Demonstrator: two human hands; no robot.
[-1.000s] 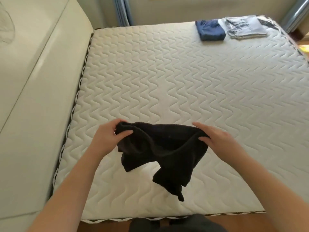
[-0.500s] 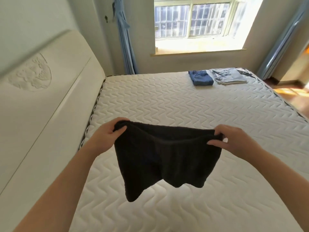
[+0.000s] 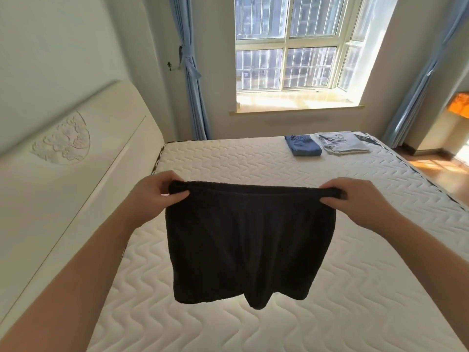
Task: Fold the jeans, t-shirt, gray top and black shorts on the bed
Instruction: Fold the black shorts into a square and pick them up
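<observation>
Headboard point(image 3: 76, 174): a cream padded panel with an embossed crest is seen along the left side of the bed.
Left hand point(image 3: 154, 196): the left end of the waistband is pinched between thumb and curled fingers; the grip is closed on cloth.
Black shorts point(image 3: 248, 245): held up in the air above the bed, spread flat and facing the person. The waistband is stretched taut from hand to hand, so the long axis runs left to right, and both legs hang straight down below the grips. The fabric is seen as matte, dark and finely ribbed, with an elastic band at the top.
Right hand point(image 3: 360, 199): the right end of the waistband is gripped in the same pinch. Neither hand is nearer; the garment is shared evenly.
Bed point(image 3: 380, 288): a white quilted mattress with a wavy stitch lies directly beneath the hems, so a lowering is judged to be what the coming move calls for.
Folded jeans point(image 3: 303, 146): a compact blue stack is set at the far right corner.
Folded pale garment point(image 3: 342, 144): it lies just beside the jeans.
</observation>
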